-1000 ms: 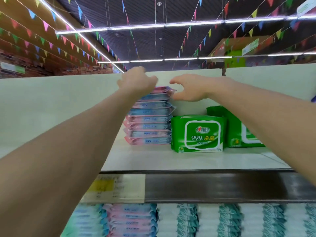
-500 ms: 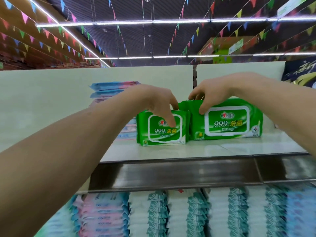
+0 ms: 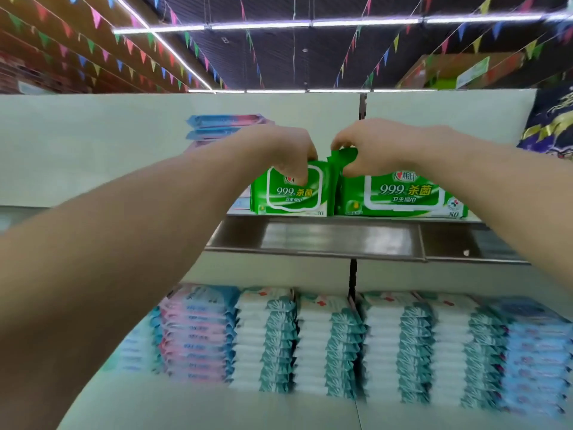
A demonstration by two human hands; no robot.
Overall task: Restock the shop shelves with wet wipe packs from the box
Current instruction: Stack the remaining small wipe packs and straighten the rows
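Two green wet wipe packs stand side by side at the front of the top shelf (image 3: 338,237). My left hand (image 3: 283,153) grips the top of the small green pack (image 3: 293,197), fingers curled over its front. My right hand (image 3: 369,147) pinches the top left corner flap of the large green pack (image 3: 403,195). A stack of pink and blue packs (image 3: 217,128) stands behind my left forearm, mostly hidden. The box is not in view.
The lower shelf holds tight stacks: pink and blue packs (image 3: 198,333) at left, white and teal packs (image 3: 341,342) in the middle, blue packs (image 3: 536,352) at right. A pale back panel (image 3: 93,144) rises behind the top shelf. A dark printed bag (image 3: 552,125) sits at far right.
Both hands left the pink and blue stack and came down onto the green packs. They now sit closer together at the packs' tops, and the view has dropped lower.
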